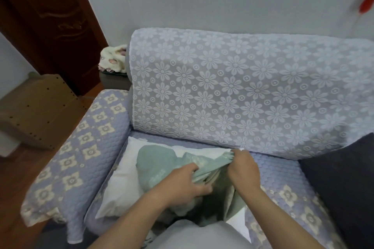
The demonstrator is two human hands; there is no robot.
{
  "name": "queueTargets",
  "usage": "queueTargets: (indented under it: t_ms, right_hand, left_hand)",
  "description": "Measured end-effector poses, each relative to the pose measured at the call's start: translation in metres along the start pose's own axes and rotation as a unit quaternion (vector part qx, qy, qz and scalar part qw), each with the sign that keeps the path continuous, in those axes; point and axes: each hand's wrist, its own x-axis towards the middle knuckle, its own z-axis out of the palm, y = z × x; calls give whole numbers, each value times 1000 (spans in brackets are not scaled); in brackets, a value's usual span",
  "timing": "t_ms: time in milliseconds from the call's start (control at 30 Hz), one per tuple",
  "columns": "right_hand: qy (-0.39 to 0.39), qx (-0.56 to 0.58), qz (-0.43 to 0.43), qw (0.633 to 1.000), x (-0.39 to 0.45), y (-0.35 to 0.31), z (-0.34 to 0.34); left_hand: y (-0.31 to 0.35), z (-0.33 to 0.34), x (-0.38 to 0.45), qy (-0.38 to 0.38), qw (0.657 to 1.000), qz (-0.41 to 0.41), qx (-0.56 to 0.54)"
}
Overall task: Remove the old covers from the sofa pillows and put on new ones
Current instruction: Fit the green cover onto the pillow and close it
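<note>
A white bare pillow (pixel 123 176) lies on the sofa seat in front of me. A pale green patterned cover (pixel 159 166) is bunched over its right part. My left hand (pixel 186 184) grips a fold of the green cover near its middle. My right hand (pixel 242 168) pinches the cover's gathered edge at the pillow's far right corner. The cover's opening sags dark between my forearms. A dark navy pillow (pixel 342 186) leans at the sofa's right end.
The sofa seat (pixel 279 170) and left armrest (pixel 81 147) wear a quilted lilac cover; the backrest (pixel 232 95) is draped in white floral lace. A cream cloth (pixel 113 59) sits on a side table behind the armrest. A wooden board (pixel 38 107) and dark door stand left.
</note>
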Motion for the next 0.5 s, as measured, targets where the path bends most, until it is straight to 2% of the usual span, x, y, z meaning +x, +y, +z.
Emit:
queueTargets:
  t_ms: [67,100,133,233,333,400,433,500]
  right_hand:
    - [15,38,-21,999,1,-9,-7]
    - [3,61,-20,998,-2,-16,-11]
    - [-16,90,-15,996,-5,-23,-14]
    - [-84,218,20,972,-10,-34,-24]
    - [-146,303,-13,942,-19,-47,-35]
    - [-167,269,-39,948,-22,-56,-39]
    - [-164,205,-53,963,-21,-58,-38]
    - [-110,42,-57,991,-6,-55,-38]
  left_hand:
    - [-8,3,5,2,988,-36,153]
    - [-12,2,9,36,984,-44,171]
    - [-15,1,12,80,984,-46,155]
    - [-16,-20,16,231,973,-13,12]
    - [-7,-48,12,265,958,-13,-111]
    - [-1,-64,9,291,948,21,-127]
    - [1,-72,7,304,945,36,-114]
    - [7,-82,2,291,954,56,-41]
